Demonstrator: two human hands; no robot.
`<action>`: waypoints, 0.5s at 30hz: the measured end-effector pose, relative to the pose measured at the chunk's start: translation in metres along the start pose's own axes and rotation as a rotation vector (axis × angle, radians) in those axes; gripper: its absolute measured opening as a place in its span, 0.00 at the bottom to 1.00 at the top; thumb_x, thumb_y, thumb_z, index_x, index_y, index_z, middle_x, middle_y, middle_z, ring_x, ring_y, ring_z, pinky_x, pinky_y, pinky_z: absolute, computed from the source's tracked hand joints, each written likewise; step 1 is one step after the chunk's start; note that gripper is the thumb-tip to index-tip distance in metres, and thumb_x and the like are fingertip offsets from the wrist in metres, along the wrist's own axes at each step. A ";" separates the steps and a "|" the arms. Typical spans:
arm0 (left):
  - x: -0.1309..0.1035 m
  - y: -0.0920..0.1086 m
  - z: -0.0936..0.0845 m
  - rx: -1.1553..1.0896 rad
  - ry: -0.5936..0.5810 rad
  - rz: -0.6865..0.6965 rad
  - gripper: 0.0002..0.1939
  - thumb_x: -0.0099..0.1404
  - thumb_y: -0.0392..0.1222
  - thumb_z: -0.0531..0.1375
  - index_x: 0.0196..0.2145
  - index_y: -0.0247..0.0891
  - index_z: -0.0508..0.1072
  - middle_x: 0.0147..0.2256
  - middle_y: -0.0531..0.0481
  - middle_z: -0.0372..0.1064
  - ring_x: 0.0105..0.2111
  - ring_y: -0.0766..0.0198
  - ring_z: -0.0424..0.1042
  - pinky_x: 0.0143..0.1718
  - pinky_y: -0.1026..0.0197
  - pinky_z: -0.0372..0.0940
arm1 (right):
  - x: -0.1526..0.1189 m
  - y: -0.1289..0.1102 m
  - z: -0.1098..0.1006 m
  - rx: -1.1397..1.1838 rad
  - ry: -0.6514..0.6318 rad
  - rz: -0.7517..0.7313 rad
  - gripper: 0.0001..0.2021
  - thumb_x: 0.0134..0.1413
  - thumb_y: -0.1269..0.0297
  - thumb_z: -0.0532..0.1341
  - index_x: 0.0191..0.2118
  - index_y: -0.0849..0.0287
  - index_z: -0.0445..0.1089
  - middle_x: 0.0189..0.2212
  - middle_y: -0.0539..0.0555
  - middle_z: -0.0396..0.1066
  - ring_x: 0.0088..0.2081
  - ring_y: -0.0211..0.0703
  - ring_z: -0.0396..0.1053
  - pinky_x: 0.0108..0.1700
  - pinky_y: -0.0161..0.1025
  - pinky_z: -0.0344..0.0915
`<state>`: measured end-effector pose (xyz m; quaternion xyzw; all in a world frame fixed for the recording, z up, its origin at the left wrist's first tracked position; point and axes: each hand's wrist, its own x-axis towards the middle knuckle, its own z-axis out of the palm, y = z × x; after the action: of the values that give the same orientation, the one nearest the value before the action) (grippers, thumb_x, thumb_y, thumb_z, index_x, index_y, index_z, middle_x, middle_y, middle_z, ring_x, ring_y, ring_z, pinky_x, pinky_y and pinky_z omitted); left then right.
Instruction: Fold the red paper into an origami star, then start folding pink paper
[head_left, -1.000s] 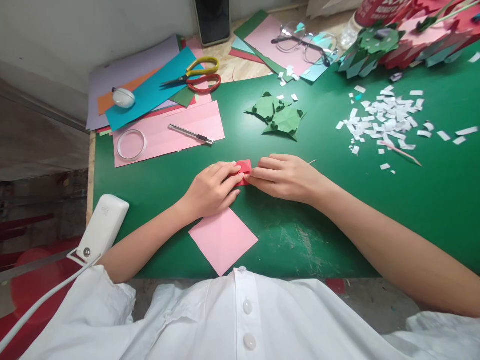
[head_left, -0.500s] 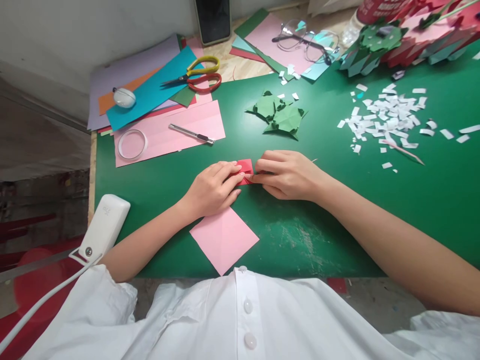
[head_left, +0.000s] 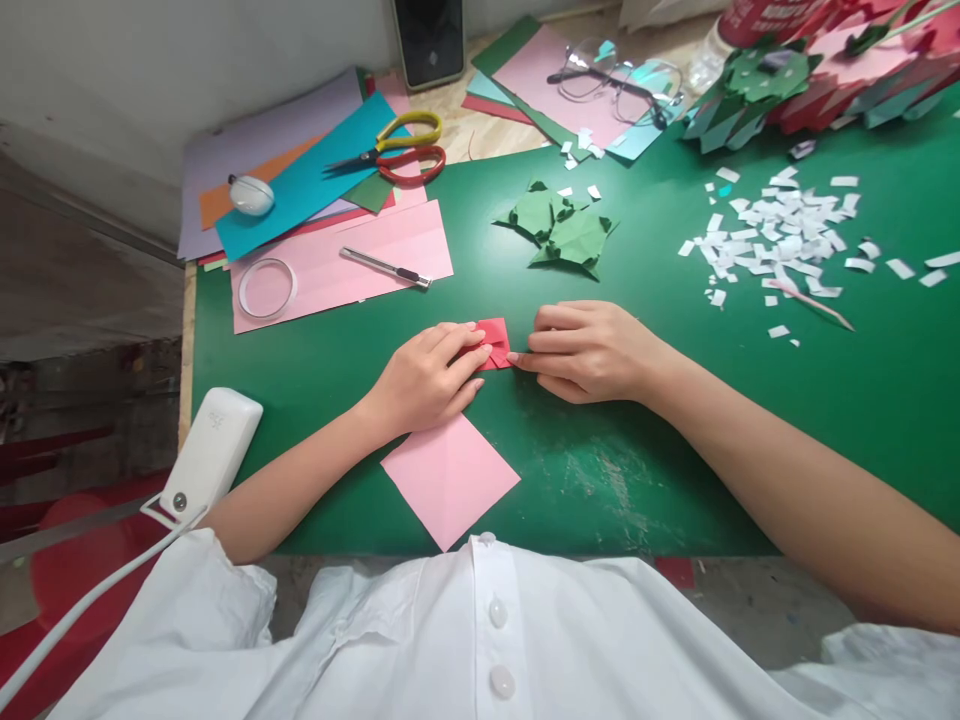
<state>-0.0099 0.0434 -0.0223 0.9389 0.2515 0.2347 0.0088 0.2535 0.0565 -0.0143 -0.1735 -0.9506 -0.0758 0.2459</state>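
A small folded red paper (head_left: 496, 342) lies on the green table top (head_left: 315, 390). The fingers of my left hand (head_left: 431, 375) press on its left side and hold it down. My right hand (head_left: 589, 352) is at the paper's right edge, its index fingertip at the lower right corner and its other fingers curled; whether they hold anything is hidden. Just below my left hand lies a square pink paper (head_left: 450, 482) with one corner toward me. Above the red paper sit folded green paper pieces (head_left: 574, 235).
At the upper left are scissors (head_left: 405, 150), a cutter (head_left: 384, 267), a tape ring (head_left: 268, 289) and coloured sheets (head_left: 270, 160). White paper scraps (head_left: 795, 235), glasses (head_left: 607, 85) and paper flowers (head_left: 757, 95) are at the right. A white device (head_left: 214, 450) stands left.
My right hand has moved slightly to the right, its index fingertip sliding from the middle of the red paper to its right edge. My left hand has stayed in place.
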 end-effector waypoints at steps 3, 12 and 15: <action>0.000 0.000 0.000 0.008 0.008 0.008 0.13 0.71 0.38 0.57 0.49 0.32 0.75 0.48 0.38 0.75 0.52 0.51 0.75 0.51 0.48 0.74 | -0.002 0.002 -0.001 -0.023 0.005 -0.052 0.09 0.66 0.70 0.57 0.38 0.57 0.75 0.24 0.49 0.70 0.33 0.40 0.64 0.34 0.39 0.65; -0.003 -0.003 0.000 -0.031 -0.004 0.008 0.15 0.71 0.38 0.57 0.53 0.36 0.76 0.51 0.38 0.74 0.54 0.50 0.74 0.52 0.47 0.74 | -0.012 0.005 0.004 0.004 -0.026 -0.032 0.10 0.67 0.69 0.56 0.46 0.56 0.74 0.23 0.48 0.69 0.31 0.40 0.64 0.33 0.39 0.63; -0.003 -0.003 0.000 -0.006 -0.007 0.009 0.14 0.71 0.39 0.57 0.52 0.38 0.77 0.51 0.40 0.74 0.54 0.51 0.74 0.51 0.48 0.75 | -0.015 0.005 0.006 0.013 -0.040 -0.012 0.09 0.66 0.68 0.56 0.45 0.55 0.74 0.22 0.47 0.69 0.31 0.40 0.64 0.33 0.39 0.62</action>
<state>-0.0130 0.0446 -0.0241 0.9409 0.2464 0.2322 0.0116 0.2646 0.0580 -0.0261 -0.1677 -0.9568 -0.0676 0.2276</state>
